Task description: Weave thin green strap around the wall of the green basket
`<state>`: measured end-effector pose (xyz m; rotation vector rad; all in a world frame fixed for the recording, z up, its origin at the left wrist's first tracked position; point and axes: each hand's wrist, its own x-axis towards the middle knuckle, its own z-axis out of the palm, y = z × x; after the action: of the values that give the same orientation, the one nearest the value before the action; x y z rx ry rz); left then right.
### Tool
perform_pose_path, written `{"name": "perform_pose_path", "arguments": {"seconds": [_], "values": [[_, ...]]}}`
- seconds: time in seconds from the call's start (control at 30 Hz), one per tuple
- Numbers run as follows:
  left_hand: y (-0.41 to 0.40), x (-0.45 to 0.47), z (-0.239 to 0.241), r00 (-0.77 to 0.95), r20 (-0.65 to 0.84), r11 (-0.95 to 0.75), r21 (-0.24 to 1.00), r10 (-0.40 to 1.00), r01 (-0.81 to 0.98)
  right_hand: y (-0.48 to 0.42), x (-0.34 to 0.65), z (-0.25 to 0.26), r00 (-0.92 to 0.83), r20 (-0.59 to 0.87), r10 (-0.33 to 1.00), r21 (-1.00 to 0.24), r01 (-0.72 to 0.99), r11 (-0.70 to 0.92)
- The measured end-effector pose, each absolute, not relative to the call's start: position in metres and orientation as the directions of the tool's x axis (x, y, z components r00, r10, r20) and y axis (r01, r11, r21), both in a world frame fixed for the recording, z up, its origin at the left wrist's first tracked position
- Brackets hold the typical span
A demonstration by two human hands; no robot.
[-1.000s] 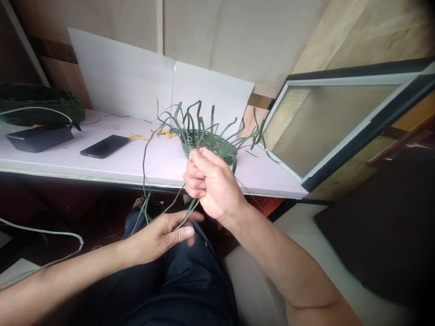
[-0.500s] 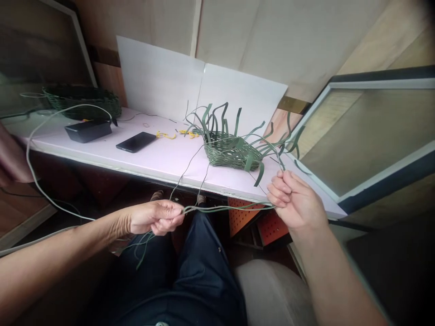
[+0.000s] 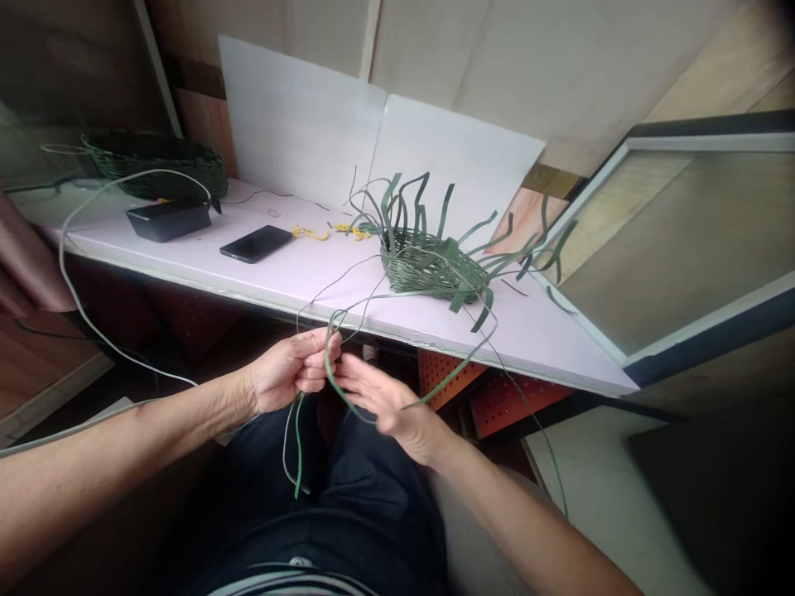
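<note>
My left hand (image 3: 291,368) is closed in a pinch round thin green strands (image 3: 296,447), whose loose ends hang down over my lap. Close beside it, my right hand (image 3: 388,401) is open, with fingers stretched towards the left fingertips. A wide loop of green strand (image 3: 447,382) curves past the right thumb and up over the left fingers. Beyond both hands, a partly woven green basket (image 3: 428,269) rests on the table, flat strips sticking up and out from its sides. Thin strands run from around the basket towards my hands.
On the pale table (image 3: 279,285) lie a black phone (image 3: 257,244), a black box (image 3: 169,220) with a white cable (image 3: 78,290), and yellow bits (image 3: 310,233). A second green basket (image 3: 158,165) stands at the back left. Orange perforated panels (image 3: 509,406) are under the table.
My right hand has moved left and down from the table's edge to beside my left hand, and its fingers have opened. The stretched strands have slackened into a loop.
</note>
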<state>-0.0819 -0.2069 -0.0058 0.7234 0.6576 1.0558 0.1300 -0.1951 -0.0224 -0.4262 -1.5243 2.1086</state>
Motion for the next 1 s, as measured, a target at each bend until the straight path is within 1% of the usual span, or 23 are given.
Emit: {"name": "perform_pose_path", "arguments": {"seconds": [0.07,0.17,0.23,0.33,0.37,0.43,0.5,0.57,0.63,0.67,0.7,0.77,0.8,0.83,0.87,0.93,1.0], "values": [[-0.208,-0.078,-0.006,0.296,-0.145,0.293,0.781,0.944,-0.551,-0.200,0.127,-0.031,-0.851,-0.084,0.519,-0.961,-0.067,-0.267],[-0.210,-0.073,-0.005,0.223,-0.158,0.261,0.771,0.962,-0.581,-0.212,0.118,-0.047,-0.857,-0.266,0.442,-0.938,0.124,-0.324],[-0.213,-0.069,-0.006,0.174,-0.160,0.233,0.775,0.972,-0.587,-0.223,0.110,-0.058,-0.853,-0.323,0.410,-0.909,0.159,-0.384],[-0.217,-0.062,-0.009,0.115,-0.156,0.194,0.795,0.981,-0.575,-0.238,0.102,-0.068,-0.869,-0.294,0.399,-0.894,0.102,-0.437],[-0.218,-0.061,-0.010,0.105,-0.154,0.187,0.801,0.982,-0.568,-0.240,0.101,-0.070,-0.871,-0.282,0.403,-0.902,0.097,-0.420],[-0.220,-0.059,-0.010,0.089,-0.144,0.169,0.809,0.985,-0.563,-0.240,0.106,-0.071,-0.855,-0.277,0.439,-0.935,0.134,-0.329],[-0.219,-0.062,-0.006,0.065,-0.121,0.136,0.812,0.991,-0.568,-0.233,0.117,-0.068,-0.833,-0.286,0.474,-0.958,0.233,-0.169],[-0.217,-0.067,0.001,0.021,-0.082,0.079,0.811,0.996,-0.579,-0.223,0.136,-0.062,-0.829,-0.305,0.469,-0.934,0.357,0.024],[-0.214,-0.074,0.010,-0.031,-0.055,0.026,0.808,0.998,-0.589,-0.213,0.161,-0.055,-0.831,-0.313,0.459,-0.870,0.445,0.213],[-0.212,-0.078,0.014,-0.051,-0.051,0.011,0.805,0.997,-0.594,-0.209,0.176,-0.051,-0.820,-0.306,0.484,-0.818,0.486,0.307],[-0.210,-0.082,0.019,-0.067,-0.056,0.004,0.800,0.996,-0.600,-0.205,0.193,-0.049,-0.798,-0.289,0.529,-0.748,0.533,0.396],[-0.206,-0.089,0.025,-0.090,-0.075,0.004,0.787,0.993,-0.617,-0.200,0.231,-0.047,-0.706,-0.254,0.662,-0.539,0.671,0.509],[-0.204,-0.092,0.028,-0.102,-0.084,0.001,0.780,0.991,-0.626,-0.199,0.252,-0.048,-0.647,-0.246,0.722,-0.431,0.740,0.516],[-0.202,-0.094,0.029,-0.116,-0.088,-0.006,0.775,0.989,-0.632,-0.197,0.273,-0.051,-0.596,-0.234,0.768,-0.354,0.788,0.504],[-0.201,-0.095,0.030,-0.125,-0.088,-0.012,0.774,0.988,-0.633,-0.196,0.294,-0.054,-0.535,-0.228,0.814,-0.306,0.833,0.461],[-0.201,-0.093,0.029,-0.102,-0.080,0.001,0.790,0.992,-0.613,-0.196,0.333,-0.064,-0.451,-0.227,0.863,-0.271,0.881,0.388],[-0.202,-0.085,0.024,-0.005,-0.073,0.058,0.827,0.997,-0.559,-0.199,0.367,-0.076,-0.389,-0.219,0.895,-0.274,0.905,0.327]]}}
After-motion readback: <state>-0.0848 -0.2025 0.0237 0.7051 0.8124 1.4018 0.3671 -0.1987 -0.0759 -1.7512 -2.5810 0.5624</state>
